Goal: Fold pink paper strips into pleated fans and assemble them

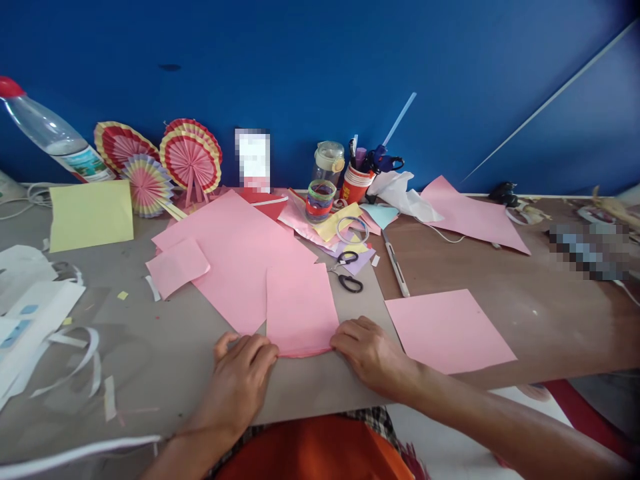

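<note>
- Head view: the left hand [243, 370] pinches the near left corner of a pink paper sheet [303, 310], fingers drawn together.
- The right hand [370, 350] pinches the near right corner, fingers bunched; the sheet lies between the 2 hands, with a darker, narrow folded band along its near edge.
- Under both hands is a grey work surface [160, 373], with paper scraps scattered left of the left hand; right of the right hand begins a brown tabletop [460, 267].
- Just right of the right hand, a loose pink sheet [450, 330] lies mostly on the brown part.
- Beyond the right hand are black-handled scissors [351, 283] and a white utility knife [397, 267].
- Beyond the left hand, a large pink sheet [235, 253] carries a small pink piece [179, 267] on its left part.
- Farther beyond the left hand, 3 pleated paper fans [193, 160] stand against a blue wall [310, 67], beside a tilted red-capped bottle [55, 133].
- Far beyond the right hand, a red paper cup [356, 183] holds pens.
</note>
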A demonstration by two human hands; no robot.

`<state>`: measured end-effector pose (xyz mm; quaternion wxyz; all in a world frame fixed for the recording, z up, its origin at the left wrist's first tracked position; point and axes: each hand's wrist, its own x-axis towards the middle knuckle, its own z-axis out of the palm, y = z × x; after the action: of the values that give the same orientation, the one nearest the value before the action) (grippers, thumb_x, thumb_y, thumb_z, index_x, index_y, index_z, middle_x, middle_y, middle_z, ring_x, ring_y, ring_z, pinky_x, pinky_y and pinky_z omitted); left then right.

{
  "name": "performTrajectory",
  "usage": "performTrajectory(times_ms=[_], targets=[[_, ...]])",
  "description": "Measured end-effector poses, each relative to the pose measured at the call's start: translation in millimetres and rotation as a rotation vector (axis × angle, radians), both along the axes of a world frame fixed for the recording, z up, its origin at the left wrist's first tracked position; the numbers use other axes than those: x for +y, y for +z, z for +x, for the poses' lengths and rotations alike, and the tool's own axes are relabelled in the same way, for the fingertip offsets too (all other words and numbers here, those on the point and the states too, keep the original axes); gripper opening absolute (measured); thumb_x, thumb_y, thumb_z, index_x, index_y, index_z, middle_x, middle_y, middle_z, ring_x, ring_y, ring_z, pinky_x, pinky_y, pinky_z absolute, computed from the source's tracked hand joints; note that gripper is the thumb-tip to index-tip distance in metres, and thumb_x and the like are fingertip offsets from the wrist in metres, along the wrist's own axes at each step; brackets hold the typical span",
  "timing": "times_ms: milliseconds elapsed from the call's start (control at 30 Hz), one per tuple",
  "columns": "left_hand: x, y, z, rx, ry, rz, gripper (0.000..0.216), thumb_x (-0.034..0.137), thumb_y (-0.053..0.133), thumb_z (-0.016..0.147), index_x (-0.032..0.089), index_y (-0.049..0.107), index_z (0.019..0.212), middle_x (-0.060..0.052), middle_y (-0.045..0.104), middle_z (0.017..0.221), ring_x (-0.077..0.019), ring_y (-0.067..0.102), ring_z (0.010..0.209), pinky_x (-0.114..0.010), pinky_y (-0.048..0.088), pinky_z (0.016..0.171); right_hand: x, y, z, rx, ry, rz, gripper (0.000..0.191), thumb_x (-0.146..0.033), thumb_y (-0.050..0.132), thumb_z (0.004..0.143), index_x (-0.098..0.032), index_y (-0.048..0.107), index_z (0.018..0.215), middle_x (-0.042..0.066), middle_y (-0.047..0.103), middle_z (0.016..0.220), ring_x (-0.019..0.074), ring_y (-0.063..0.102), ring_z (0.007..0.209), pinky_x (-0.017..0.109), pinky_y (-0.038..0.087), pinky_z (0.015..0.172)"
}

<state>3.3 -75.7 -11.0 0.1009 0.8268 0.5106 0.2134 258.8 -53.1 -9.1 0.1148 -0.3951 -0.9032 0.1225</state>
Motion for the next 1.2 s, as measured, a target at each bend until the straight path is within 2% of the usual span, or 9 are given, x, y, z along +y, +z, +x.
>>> performTrajectory(times_ms=[100, 200, 333, 467, 667, 867, 967, 1100, 1200], targets=[[-2.9, 0.0, 1.7, -0.014, 0.032, 0.018, 0.025, 0.013, 0.041, 0.091, 0.022, 0.061, 0.080, 0.002, 0.064, 0.074, -0.0130, 0.056, 0.071, -0.036, 0.025, 0.085, -1.8, -3.1, 0.1, 0.029, -0.005, 0.029, 0.022, -0.003, 0.042, 0.082, -0.016, 0.060, 0.079, 0.005, 0.058, 0.077, 0.0155, 0.046, 0.070, 0.028, 0.032, 0.068], [-3.9, 1.3, 2.0, -0.004, 0.046, 0.007, 0.025, 0.013, 0.041, 0.090, 0.022, 0.061, 0.078, 0.002, 0.064, 0.073, -0.0135, 0.056, 0.071, -0.037, 0.025, 0.084, -0.3, -1.7, -1.2, 0.017, -0.012, -0.021, 0.022, -0.003, 0.043, 0.082, -0.016, 0.060, 0.076, 0.005, 0.059, 0.076, 0.0151, 0.047, 0.068, 0.028, 0.032, 0.067], [0.2, 5.2, 1.9, 0.024, 0.042, -0.084, 0.025, 0.012, 0.041, 0.089, 0.023, 0.061, 0.080, 0.003, 0.063, 0.073, -0.0137, 0.057, 0.071, -0.038, 0.025, 0.084, 7.6, 10.1, -5.3, -0.025, -0.055, -0.237, 0.022, -0.004, 0.043, 0.082, -0.016, 0.060, 0.074, 0.003, 0.059, 0.074, 0.0136, 0.049, 0.067, 0.027, 0.033, 0.067], [6.4, 10.1, 2.5, 0.103, 0.046, -0.206, 0.027, 0.012, 0.036, 0.089, 0.022, 0.059, 0.079, 0.002, 0.061, 0.073, -0.0142, 0.058, 0.069, -0.039, 0.025, 0.085, 16.6, 23.1, -10.0, -0.049, -0.162, -0.444, 0.019, -0.007, 0.044, 0.081, -0.017, 0.059, 0.076, 0.003, 0.061, 0.078, 0.0130, 0.052, 0.069, 0.025, 0.034, 0.065], [10.8, 17.7, 5.2, 0.210, 0.043, -0.313, 0.027, 0.013, 0.032, 0.089, 0.022, 0.056, 0.084, 0.001, 0.060, 0.074, -0.0153, 0.056, 0.067, -0.040, 0.027, 0.087, 27.3, 28.3, -14.3, -0.084, -0.299, -0.599, 0.009, -0.012, 0.050, 0.078, -0.019, 0.056, 0.076, 0.001, 0.062, 0.079, 0.0134, 0.052, 0.070, 0.023, 0.032, 0.062], [16.7, 30.9, 10.8, 0.338, -0.008, -0.373, 0.033, 0.005, 0.033, 0.085, 0.023, 0.061, 0.084, 0.000, 0.057, 0.074, -0.0156, 0.054, 0.067, -0.041, 0.027, 0.089, 39.0, 28.4, -15.9, -0.154, -0.263, -0.648, 0.009, -0.013, 0.051, 0.076, -0.019, 0.054, 0.069, 0.000, 0.062, 0.075, 0.0121, 0.051, 0.066, 0.023, 0.029, 0.058], [18.3, 33.7, 12.1, 0.398, -0.023, -0.337, 0.037, -0.001, 0.034, 0.081, 0.023, 0.062, 0.085, -0.001, 0.057, 0.076, -0.0156, 0.053, 0.068, -0.041, 0.027, 0.089, 41.3, 29.9, -16.3, -0.207, -0.232, -0.653, 0.010, -0.012, 0.051, 0.077, -0.019, 0.055, 0.070, 0.000, 0.062, 0.075, 0.0121, 0.052, 0.067, 0.023, 0.029, 0.058], [15.8, 25.8, 8.4, 0.415, -0.048, -0.213, 0.035, -0.002, 0.037, 0.080, 0.022, 0.061, 0.085, -0.002, 0.057, 0.082, -0.0165, 0.054, 0.072, -0.042, 0.028, 0.090, 34.6, 30.5, -17.1, -0.287, -0.163, -0.477, 0.008, -0.013, 0.052, 0.080, -0.019, 0.058, 0.077, 0.003, 0.060, 0.084, 0.0138, 0.052, 0.069, 0.026, 0.030, 0.061], [13.6, 15.8, 3.9, 0.362, -0.050, -0.178, 0.030, 0.000, 0.037, 0.083, 0.021, 0.059, 0.084, -0.001, 0.056, 0.081, -0.0164, 0.053, 0.071, -0.040, 0.029, 0.087, 26.0, 26.3, -15.6, -0.293, -0.148, -0.337, 0.007, -0.014, 0.052, 0.083, -0.017, 0.058, 0.084, 0.005, 0.057, 0.090, 0.0151, 0.051, 0.070, 0.028, 0.032, 0.064]])
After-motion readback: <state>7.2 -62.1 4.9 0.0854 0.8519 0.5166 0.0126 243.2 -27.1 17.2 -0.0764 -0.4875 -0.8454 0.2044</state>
